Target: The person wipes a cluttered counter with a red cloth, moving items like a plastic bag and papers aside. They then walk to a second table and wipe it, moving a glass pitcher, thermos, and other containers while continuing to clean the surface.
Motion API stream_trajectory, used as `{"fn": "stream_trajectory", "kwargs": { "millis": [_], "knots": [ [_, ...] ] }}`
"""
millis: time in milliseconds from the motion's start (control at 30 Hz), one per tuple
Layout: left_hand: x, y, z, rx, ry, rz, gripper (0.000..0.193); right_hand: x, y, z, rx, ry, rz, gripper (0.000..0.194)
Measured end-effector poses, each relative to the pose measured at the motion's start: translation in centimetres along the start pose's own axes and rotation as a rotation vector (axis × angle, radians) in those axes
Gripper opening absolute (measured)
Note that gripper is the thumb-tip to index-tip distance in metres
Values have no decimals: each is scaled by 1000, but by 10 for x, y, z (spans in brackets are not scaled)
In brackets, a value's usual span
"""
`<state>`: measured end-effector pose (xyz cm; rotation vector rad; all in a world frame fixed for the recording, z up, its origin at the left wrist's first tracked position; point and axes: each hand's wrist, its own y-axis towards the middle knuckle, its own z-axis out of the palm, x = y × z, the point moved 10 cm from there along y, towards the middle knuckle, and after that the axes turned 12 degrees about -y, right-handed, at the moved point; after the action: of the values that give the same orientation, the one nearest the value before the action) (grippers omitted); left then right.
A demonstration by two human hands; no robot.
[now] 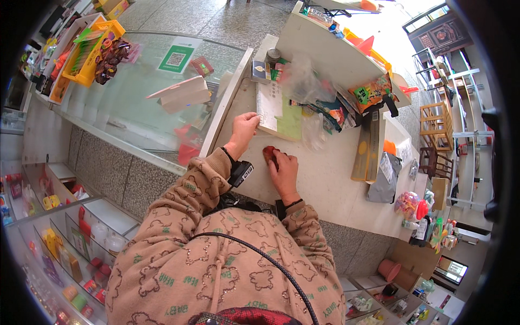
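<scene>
My left hand (pixel 243 132) is at the lower left edge of a white and green book (pixel 280 115) on the pale counter, its thumb and fingertips close together at the corner. Whether it grips the book cannot be told. My right hand (pixel 283 172) rests on the counter with its fingers curled on a crumpled dark red cloth (pixel 269 153). On the book's far end lie a small dark box (pixel 261 72) and a round tin (pixel 273 55). Clear plastic bags (pixel 302 81) partly cover the book's right side.
A glass display counter (pixel 134 109) with a folded card (pixel 183 95) and a yellow basket (pixel 83 77) stands at left. Right of the book are an orange snack packet (pixel 371 92), a long dark box (pixel 367 150), a grey bag (pixel 385 178) and a candy jar (pixel 408 205).
</scene>
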<state>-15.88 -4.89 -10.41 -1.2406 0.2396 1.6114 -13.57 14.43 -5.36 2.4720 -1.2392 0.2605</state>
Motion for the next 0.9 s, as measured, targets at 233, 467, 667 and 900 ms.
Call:
{"fn": "stream_trajectory", "kwargs": {
  "millis": [233,467,667,900],
  "knots": [
    [-6,-8,7,49,52,10,33,7,36,-21,-105,-133,43,38],
    [-1,-1,8,107,19,25,39,37,73,-30,-271,-225,-109,55],
    [-39,16,-1,-40,927,630,39,19,94,12,-168,11,-108,52],
    [-28,90,32,-201,1437,757,46,10,92,11,-241,76,-76,47]
  ]
}}
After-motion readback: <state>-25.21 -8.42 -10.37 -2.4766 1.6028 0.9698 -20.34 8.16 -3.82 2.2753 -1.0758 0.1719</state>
